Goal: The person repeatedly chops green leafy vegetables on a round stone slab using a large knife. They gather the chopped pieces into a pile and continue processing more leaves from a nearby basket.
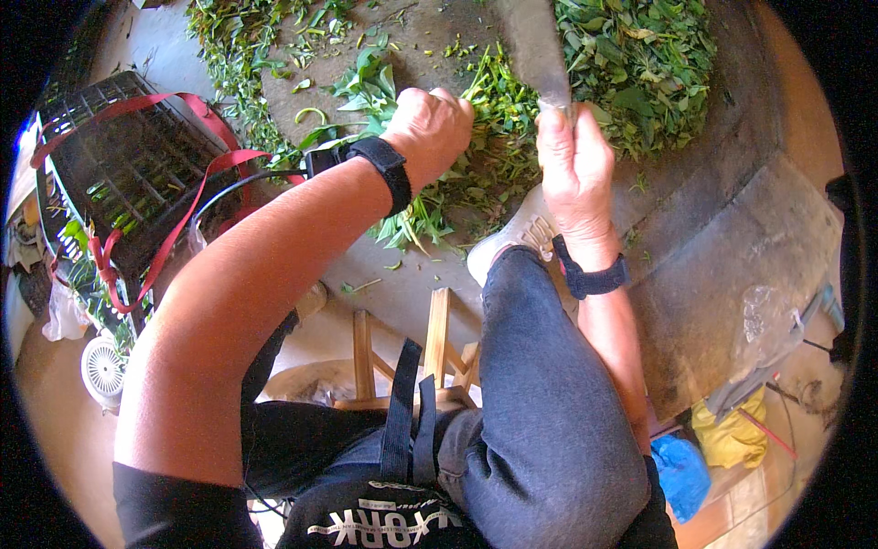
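Observation:
My left hand (432,127) is closed around a bunch of leafy green stems (370,99), its leaves spreading to the left and cut-looking stem ends to the right. In my right hand (576,161) is the handle of a broad-bladed knife (538,51), the blade pointing away from me. The blade stands just right of the stem ends; I cannot tell whether it touches them. Beneath lies a flat brown board (425,27) strewn with chopped bits. A heap of chopped greens (638,75) lies right of the blade, and more greens (236,68) line the left side.
At left, a black plastic crate (130,151) with red straps (164,264) holds greenery. A wooden stool (437,329) is between my legs, and my pale shoe (511,237) is near the greens. To the right are a brown sheet (713,295), a yellow bag (734,429) and a blue bag (679,477).

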